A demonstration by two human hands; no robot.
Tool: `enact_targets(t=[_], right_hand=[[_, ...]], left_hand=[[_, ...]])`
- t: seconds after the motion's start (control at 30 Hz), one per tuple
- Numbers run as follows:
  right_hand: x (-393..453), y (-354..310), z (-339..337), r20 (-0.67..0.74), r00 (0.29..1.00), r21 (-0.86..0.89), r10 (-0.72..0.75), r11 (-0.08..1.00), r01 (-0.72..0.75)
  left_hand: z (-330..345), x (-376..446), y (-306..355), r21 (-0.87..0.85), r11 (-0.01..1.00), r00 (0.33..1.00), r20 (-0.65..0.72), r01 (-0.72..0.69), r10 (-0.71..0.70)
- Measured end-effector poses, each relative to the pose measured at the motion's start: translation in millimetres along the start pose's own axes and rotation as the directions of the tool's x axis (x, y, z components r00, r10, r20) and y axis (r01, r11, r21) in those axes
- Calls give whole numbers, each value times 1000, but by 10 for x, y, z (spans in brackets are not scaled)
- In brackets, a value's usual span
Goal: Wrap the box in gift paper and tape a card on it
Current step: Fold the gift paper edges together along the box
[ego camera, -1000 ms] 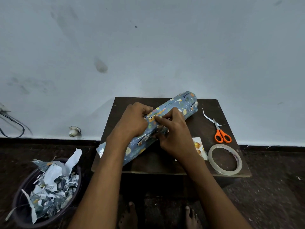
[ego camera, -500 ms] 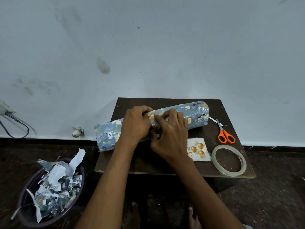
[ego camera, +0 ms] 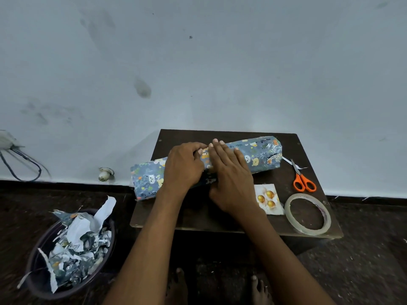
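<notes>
Papered box (ego camera: 259,154) overhangs table's (ego camera: 220,221) left edge.

My forearms are bare, no sleeves, watch or rings on either grip; my feet (ego camera: 179,285) are bare too.

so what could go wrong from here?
1. The wrapped box overhangs the table's left edge; only the left hand and right hand steady it, so letting go could tip it or let the paper seam spring open.
2. The tape roll sits at the front right corner, easily knocked off when reached for.
3. The card lies partly under the right wrist and may get creased or dragged.
</notes>
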State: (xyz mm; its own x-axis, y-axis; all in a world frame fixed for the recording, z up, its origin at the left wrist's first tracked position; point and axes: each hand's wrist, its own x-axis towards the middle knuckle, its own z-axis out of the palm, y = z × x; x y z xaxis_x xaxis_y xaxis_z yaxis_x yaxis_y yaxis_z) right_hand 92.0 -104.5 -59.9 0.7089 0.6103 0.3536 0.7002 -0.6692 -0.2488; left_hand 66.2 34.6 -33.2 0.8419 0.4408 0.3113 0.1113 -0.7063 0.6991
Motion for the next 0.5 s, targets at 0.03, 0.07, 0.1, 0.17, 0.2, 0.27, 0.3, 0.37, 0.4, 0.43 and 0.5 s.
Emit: enact_targets(t=[0.03, 0.07, 0.1, 0.17, 0.2, 0.27, 0.3, 0.37, 0.4, 0.43, 0.5], right_hand=[[11, 35, -14, 6, 1000, -3, 9, 1000, -9], [22, 76, -31, 7, 1000, 0, 19, 1000, -19], [34, 124, -48, 6, 999, 4, 33, 999, -33], [50, 269, -84, 7, 996, 27, 93, 995, -93], [47, 357, -95, 19, 991, 36, 134, 990, -134], [15, 529, -100, 50, 979, 9, 196, 981, -196], [-8, 589, -96, 56, 978, -19, 203, 979, -202], [-38, 654, -87, 43, 981, -61, 188, 981, -185], [-41, 668, -89, 26, 983, -72, 180, 982, -177], [-33, 662, -98, 2, 985, -78, 172, 982, -171], [-5, 604, -144, -54, 987, -88, 149, 984, -153]], left_hand=[[0, 3, -8, 8, 1000, 1000, 3, 6, -6], [-2, 5, -13, 13, 1000, 1000, 4, 13, -13], [-4, 4, -14, 14, 1000, 1000, 3, 18, -19], [-9, -6, -2, 12, 1000, 1000, 0, 23, -23], [-15, -13, 2, 8, 1000, 1000, 1, 25, -25], [-20, -17, 0, -2, 999, 999, 8, 37, -37], [-20, -12, -8, -1, 999, 999, 12, 44, -44], [-13, 1, -33, 6, 999, 999, 16, 51, -52], [-5, 7, -35, 5, 999, 998, 17, 54, -54], [-3, 8, -29, 6, 998, 998, 21, 57, -57], [-6, 12, -2, 18, 998, 998, 32, 55, -55]])
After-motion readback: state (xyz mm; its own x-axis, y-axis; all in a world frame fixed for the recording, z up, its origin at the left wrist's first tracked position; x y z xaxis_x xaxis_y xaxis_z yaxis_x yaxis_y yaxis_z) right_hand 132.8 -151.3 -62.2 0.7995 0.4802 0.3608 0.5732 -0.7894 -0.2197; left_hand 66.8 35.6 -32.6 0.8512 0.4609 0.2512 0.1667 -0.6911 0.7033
